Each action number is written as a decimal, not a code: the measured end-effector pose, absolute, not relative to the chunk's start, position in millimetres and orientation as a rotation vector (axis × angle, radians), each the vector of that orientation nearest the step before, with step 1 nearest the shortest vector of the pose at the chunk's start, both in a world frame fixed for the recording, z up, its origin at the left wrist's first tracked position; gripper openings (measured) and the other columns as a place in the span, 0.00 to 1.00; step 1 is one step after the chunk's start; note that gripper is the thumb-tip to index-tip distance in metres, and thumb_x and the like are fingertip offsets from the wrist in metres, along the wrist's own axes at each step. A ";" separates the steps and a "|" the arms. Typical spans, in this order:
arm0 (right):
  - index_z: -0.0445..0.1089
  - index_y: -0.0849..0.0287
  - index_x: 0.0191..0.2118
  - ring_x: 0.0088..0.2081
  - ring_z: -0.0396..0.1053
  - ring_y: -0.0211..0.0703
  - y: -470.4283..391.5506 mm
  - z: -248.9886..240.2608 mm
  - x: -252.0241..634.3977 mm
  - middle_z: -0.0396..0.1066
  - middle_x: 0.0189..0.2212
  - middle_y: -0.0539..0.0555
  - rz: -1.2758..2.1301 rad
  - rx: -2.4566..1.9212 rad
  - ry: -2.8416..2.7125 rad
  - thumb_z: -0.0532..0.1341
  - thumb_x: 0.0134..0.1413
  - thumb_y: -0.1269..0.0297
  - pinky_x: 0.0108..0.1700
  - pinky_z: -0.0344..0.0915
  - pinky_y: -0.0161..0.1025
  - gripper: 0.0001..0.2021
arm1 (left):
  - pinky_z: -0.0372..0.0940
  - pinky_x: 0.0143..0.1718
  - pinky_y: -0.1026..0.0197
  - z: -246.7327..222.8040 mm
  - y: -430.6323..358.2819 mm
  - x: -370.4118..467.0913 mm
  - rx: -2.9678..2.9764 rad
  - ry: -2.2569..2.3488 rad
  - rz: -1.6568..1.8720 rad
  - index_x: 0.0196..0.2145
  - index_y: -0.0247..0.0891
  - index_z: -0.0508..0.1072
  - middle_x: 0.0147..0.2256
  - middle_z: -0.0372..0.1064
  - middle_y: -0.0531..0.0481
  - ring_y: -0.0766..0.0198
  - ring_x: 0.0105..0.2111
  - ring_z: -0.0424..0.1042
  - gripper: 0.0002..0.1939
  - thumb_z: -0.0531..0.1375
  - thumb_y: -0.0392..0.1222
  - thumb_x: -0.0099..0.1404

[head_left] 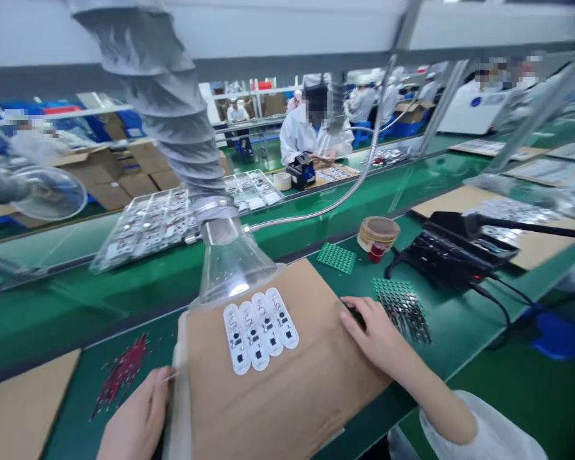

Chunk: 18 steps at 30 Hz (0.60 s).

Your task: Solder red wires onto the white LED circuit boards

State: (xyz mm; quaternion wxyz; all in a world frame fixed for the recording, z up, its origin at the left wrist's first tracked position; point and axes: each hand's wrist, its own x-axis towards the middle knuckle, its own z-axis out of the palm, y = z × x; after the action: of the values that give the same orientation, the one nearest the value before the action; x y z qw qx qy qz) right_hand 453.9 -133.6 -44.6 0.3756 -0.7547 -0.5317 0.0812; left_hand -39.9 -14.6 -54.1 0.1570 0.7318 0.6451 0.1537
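Note:
Several white rounded circuit boards (pixel 261 332) lie side by side on a brown cardboard sheet (pixel 316 364). At the sheet's left edge is my left hand (pixel 141 409), its fingers closed near a thin light item; what they grip is too small to name. My right hand (pixel 371 329) rests at the sheet's right edge, fingers apart and thumb on the cardboard. Beyond its fingertips is a green perforated board (pixel 388 291) with small dark-leaded parts. Red and black wires (pixel 124 370) are heaped left of the sheet.
A clear fume hood (pixel 234 262) on a grey duct hangs over the sheet's far edge. Tape rolls (pixel 377 233), a second green board (pixel 336 257) and a black device (pixel 448 255) stand at the right. Across the line, a person (pixel 297 137) sits near trays.

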 end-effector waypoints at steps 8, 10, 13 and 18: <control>0.80 0.56 0.56 0.43 0.81 0.58 -113.8 -42.3 454.8 0.81 0.41 0.60 0.641 -1.960 -1.195 0.63 0.58 0.36 0.52 0.80 0.52 0.32 | 0.70 0.40 0.55 -33.3 -14.2 0.7 1.708 1.807 0.502 0.32 0.45 0.69 0.34 0.76 0.47 0.51 0.37 0.78 0.33 0.42 0.70 0.78; 0.81 0.53 0.55 0.45 0.83 0.58 -117.6 -30.4 455.1 0.83 0.43 0.58 0.766 -1.954 -1.121 0.65 0.55 0.35 0.51 0.81 0.48 0.32 | 0.71 0.40 0.56 -34.3 -14.8 -0.9 1.597 1.780 0.606 0.33 0.44 0.69 0.33 0.75 0.47 0.52 0.37 0.76 0.33 0.43 0.73 0.77; 0.83 0.50 0.55 0.52 0.84 0.61 -117.5 -16.6 451.8 0.85 0.48 0.57 0.926 -1.941 -0.997 0.68 0.53 0.34 0.49 0.81 0.44 0.32 | 0.72 0.43 0.56 -30.4 -14.7 0.8 1.518 1.768 0.754 0.37 0.43 0.71 0.37 0.76 0.47 0.51 0.41 0.76 0.30 0.48 0.73 0.75; 0.85 0.51 0.53 0.50 0.86 0.62 -73.4 -4.0 443.4 0.87 0.48 0.59 0.920 -1.885 -0.999 0.67 0.54 0.36 0.45 0.83 0.44 0.30 | 0.71 0.42 0.57 -15.4 29.0 10.2 1.471 1.794 0.755 0.41 0.43 0.69 0.37 0.74 0.51 0.54 0.40 0.75 0.20 0.49 0.61 0.76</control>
State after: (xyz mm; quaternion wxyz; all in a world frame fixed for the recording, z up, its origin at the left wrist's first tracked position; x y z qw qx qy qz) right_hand 443.4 -73.4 -4.0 0.3980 -0.7442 -0.3947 0.3632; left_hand 10.2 29.0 -15.4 0.3436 0.5662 0.6906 0.2906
